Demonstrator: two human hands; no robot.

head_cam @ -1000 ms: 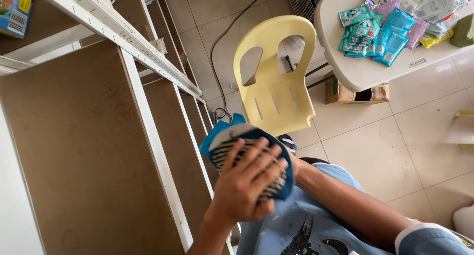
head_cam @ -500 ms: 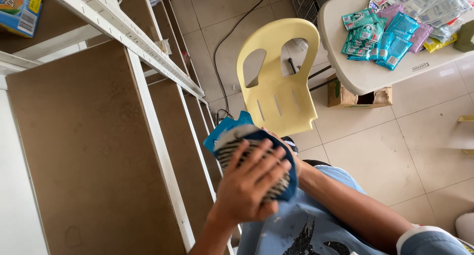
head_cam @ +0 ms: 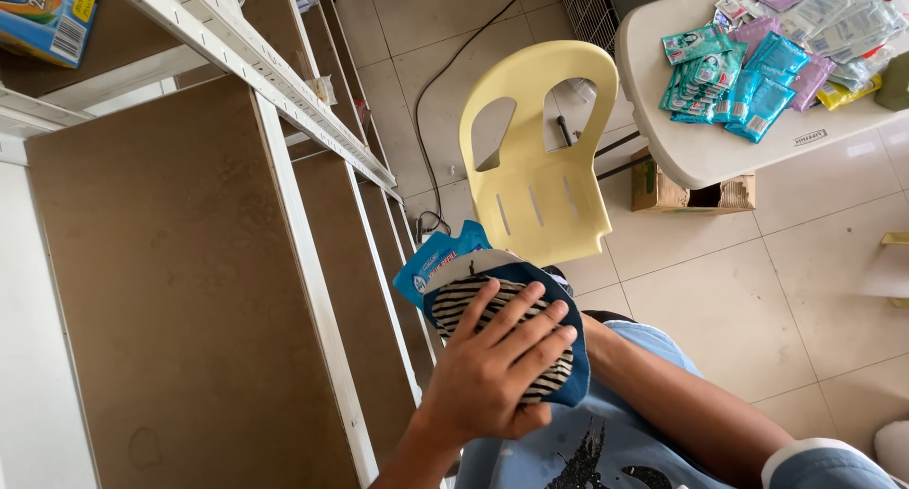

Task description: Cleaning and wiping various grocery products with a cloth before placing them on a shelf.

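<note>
- Head view — the left hand (head_cam: 497, 375) is lying flat with its fingers spread, pressing on a striped black-and-white cloth with a dark blue border (head_cam: 544, 356); it is not pinching anything.
- Under the cloth, a flat blue plastic pouch (head_cam: 437, 260) is sticking out toward the yellow plastic chair (head_cam: 538, 148), and it is sitting just in front of that chair's seat edge.
- The right hand is hidden beneath the bundle; only its forearm (head_cam: 682, 404) is showing, so I cannot tell whether it is gripping or merely supporting from below.
- Judging from this, the pouch is looking slippery — if the palm pressure is easing, it could be sliding out from under the cloth and dropping to the tiled floor (head_cam: 805, 290) beside the chair.
- The cloth is only being pressed, not gripped, so a tilt of the bundle could be letting it slip off too.
- The brown shelf boards in a white frame (head_cam: 170, 290) are standing on the far side of the bundle from the chair; a swing that way could be knocking the pouch against the white upright.
- Beyond the chair, a white table (head_cam: 720, 158) is carrying teal and purple sachets (head_cam: 748, 72) — well apart from the hands.
</note>
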